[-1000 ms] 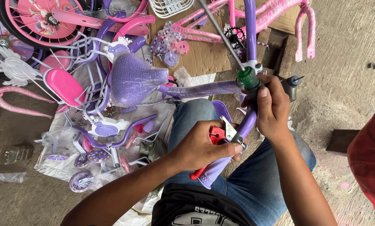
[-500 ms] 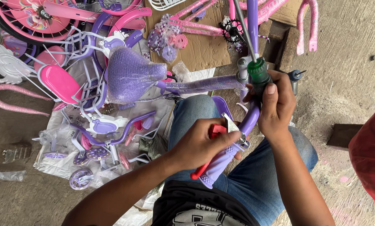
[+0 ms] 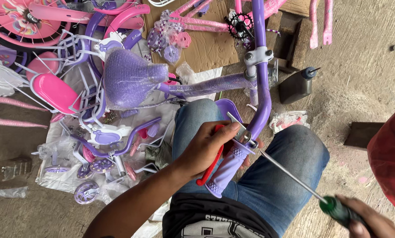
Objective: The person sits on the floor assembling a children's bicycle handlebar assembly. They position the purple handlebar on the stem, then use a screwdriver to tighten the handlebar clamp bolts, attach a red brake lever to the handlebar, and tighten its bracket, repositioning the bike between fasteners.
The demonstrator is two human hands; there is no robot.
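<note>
Purple grip point(image 3: 226, 169) and red lever point(image 3: 211, 161) clasped in my left hand point(image 3: 206, 150); right hand point(image 3: 365, 218), half out of view, seemingly closed round the green-handled screwdriver point(image 3: 312, 191).

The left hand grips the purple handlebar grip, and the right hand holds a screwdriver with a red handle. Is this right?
Not quite. In the head view the right hand holds a screwdriver with a green handle, not a red one. The red part is a lever under the left hand. The rest is right: the left hand grips the purple grip.
</note>
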